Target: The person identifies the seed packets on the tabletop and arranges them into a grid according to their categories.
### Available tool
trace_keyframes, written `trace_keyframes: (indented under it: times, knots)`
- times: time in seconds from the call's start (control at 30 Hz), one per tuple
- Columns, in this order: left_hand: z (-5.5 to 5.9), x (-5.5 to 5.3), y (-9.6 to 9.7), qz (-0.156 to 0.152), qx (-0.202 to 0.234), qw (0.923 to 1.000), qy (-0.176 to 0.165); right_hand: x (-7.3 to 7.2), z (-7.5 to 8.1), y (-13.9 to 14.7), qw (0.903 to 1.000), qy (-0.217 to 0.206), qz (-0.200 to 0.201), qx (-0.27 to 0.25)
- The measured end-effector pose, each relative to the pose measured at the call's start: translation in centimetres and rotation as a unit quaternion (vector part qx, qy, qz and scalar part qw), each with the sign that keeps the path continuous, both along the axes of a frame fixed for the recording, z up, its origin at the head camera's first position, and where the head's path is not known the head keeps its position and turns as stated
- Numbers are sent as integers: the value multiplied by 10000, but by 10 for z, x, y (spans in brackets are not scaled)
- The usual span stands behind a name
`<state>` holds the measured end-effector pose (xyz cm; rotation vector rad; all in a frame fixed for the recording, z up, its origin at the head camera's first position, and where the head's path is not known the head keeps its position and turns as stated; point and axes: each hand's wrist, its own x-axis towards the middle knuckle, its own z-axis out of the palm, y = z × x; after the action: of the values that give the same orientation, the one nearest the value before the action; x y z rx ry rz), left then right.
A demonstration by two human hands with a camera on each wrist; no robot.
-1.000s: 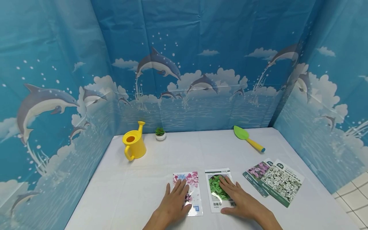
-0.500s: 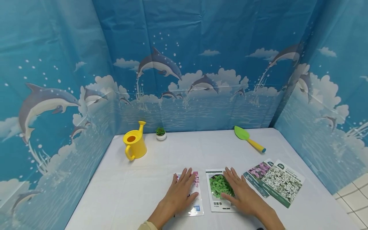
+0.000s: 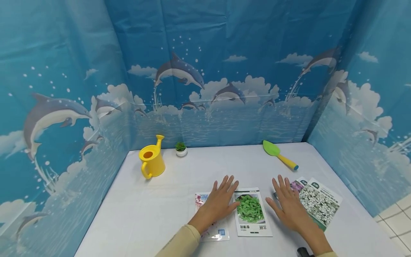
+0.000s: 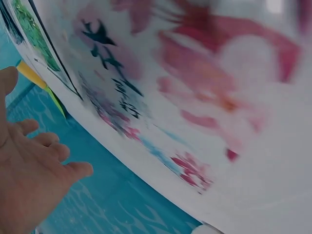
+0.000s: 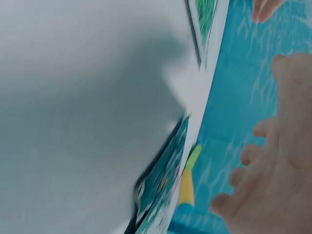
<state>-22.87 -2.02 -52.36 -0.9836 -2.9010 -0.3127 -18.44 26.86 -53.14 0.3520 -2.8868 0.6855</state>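
With fingers spread, my left hand hovers over the pink-flower seed packet, hiding much of it. In the left wrist view that hand holds nothing, and the pink-flower print fills most of the picture. Right beside it lies a seed packet with green leaves, flat on the white table. My right hand, fingers straight, is above the table between the leaf packet and two overlapping packets; it covers part of the purple-flower packet. On top of that one lies the white-flower packet.
A yellow watering can stands at the back left, beside a small potted succulent. The green trowel with a yellow handle lies at the back right. Dolphin-printed curtains surround the white table on three sides.
Both hands have lifted off the two middle packets and moved to the right. My right hand has left the leaf packet, which is now uncovered. The packets stay in place.
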Motion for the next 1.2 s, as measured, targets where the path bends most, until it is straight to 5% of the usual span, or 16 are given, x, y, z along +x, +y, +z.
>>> trace_keyframes:
  times: [0.43, 0.83, 1.2]
  knots:
    - [4, -12, 52, -625, -537, 9964, -216, 0, -8, 49, 9960, -591, -656, 157]
    - [10, -6, 81, -1024, -1136, 9874, -404, 8, -19, 77, 9897, -1007, -990, 231]
    - [10, -2, 105, -1417, -1553, 9774, -200, 15, -23, 86, 9857, -1207, -1147, 273]
